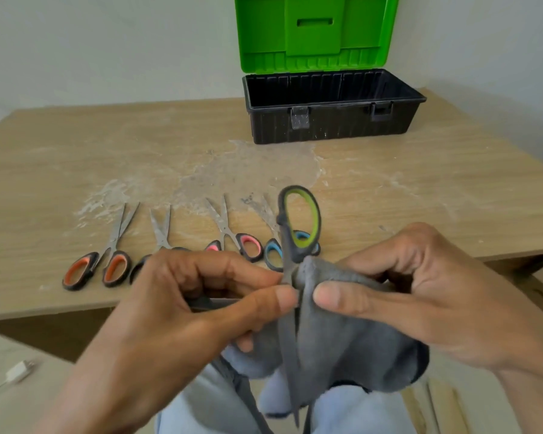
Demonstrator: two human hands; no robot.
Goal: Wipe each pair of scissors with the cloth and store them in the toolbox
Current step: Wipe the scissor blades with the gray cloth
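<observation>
My left hand (201, 296) pinches the green-handled scissors (300, 225) near the pivot, with the handle loop pointing up and the blades pointing down towards my lap. My right hand (405, 296) holds the grey cloth (342, 339) bunched against the scissors. On the table lie the orange-handled scissors (96, 267), a black-handled pair (162, 233) partly hidden by my left hand, the pink-handled scissors (243, 242) and the blue-handled scissors (275, 255). The black toolbox (333, 120) stands open at the back with its green lid (314, 32) upright; its visible inside looks empty.
The wooden table (420, 189) has whitish smears across its middle. A white plug and cable (16, 371) lie on a lower surface at the left. The wall rises right behind the toolbox.
</observation>
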